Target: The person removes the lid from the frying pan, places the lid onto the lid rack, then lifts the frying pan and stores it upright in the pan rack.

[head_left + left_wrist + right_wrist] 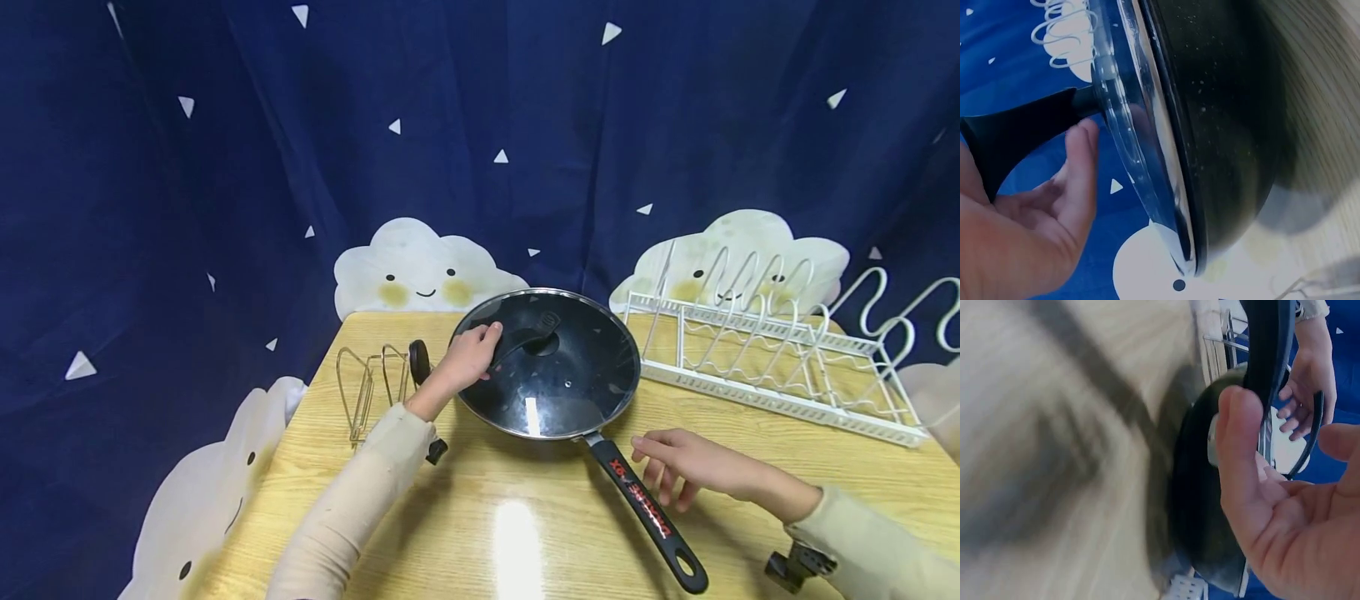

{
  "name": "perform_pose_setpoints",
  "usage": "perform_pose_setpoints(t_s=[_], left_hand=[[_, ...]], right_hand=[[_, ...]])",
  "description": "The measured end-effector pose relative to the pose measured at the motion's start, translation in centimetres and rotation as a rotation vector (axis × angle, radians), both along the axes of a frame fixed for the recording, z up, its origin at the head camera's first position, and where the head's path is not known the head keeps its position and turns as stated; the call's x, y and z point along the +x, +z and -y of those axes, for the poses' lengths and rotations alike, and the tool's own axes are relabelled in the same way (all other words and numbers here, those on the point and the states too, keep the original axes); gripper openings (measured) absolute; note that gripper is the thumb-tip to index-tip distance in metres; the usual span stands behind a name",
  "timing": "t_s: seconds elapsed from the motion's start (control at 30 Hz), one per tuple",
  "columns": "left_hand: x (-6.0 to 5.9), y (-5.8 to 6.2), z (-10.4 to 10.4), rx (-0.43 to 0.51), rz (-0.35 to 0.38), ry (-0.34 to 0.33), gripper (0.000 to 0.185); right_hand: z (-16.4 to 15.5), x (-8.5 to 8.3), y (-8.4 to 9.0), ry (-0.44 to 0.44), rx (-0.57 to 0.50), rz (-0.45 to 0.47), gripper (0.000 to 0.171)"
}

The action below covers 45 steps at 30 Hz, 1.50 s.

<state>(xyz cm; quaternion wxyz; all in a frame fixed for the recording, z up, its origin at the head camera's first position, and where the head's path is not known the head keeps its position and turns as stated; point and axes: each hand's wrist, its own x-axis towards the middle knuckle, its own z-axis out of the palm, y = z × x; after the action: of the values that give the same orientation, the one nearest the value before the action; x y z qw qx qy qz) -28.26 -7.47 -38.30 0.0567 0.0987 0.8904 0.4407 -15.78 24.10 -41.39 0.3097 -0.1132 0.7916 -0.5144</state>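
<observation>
Nearest me, my right hand (686, 467) hangs with loose, spread fingers just right of the pan handle (648, 512), holding nothing. Farther off, my left hand (468, 357) lies at the lid (547, 367) covering the pan, fingers seemingly touching its black handle (525, 337) without gripping.

Both hands, left hand (467, 357) and right hand (686, 465), seemingly loose-fingered.

Table (480, 533): bare wood open along the near edge, between the sleeves. Obstacles: covered pan (546, 362) at centre, its long handle (647, 508) slanting toward the near right; white dish rack (772, 350) along the right rear; small wire rack (367, 387) at left rear.
</observation>
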Motion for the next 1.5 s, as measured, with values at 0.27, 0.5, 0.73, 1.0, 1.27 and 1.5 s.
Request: perform_pose_setpoints(t_s=[0.27,0.5,0.73,1.0,1.27,1.5], left_hand=[[-0.3,-0.2,-0.3,0.339,0.215,-0.057,0.044],[-0.6,0.6,-0.3,0.437,0.350,-0.090,0.049],[-1.3,1.3,-0.1,0.458,0.497,-0.120,0.051],[-2.0,1.6,0.0,0.457,0.592,-0.180,0.057],[-2.5,2.0,-0.4,0.443,0.654,-0.233,0.053],[-2.6,1.8,-0.9,0.411,0.673,-0.204,0.057]], right_hand=[[0.2,1.9,-1.1,0.099,-0.125,0.107,0.038],[0.9,3.1,-2.1,0.091,-0.306,0.193,0.033],[2.2,3.8,-2.5,0.055,-0.493,0.301,0.046],[3.0,4.3,-2.6,0.018,-0.487,0.293,0.050],[3.3,4.5,-3.0,0.002,-0.401,0.186,0.039],[3.1,4.8,-3.1,-0.024,-0.369,0.156,0.040]])
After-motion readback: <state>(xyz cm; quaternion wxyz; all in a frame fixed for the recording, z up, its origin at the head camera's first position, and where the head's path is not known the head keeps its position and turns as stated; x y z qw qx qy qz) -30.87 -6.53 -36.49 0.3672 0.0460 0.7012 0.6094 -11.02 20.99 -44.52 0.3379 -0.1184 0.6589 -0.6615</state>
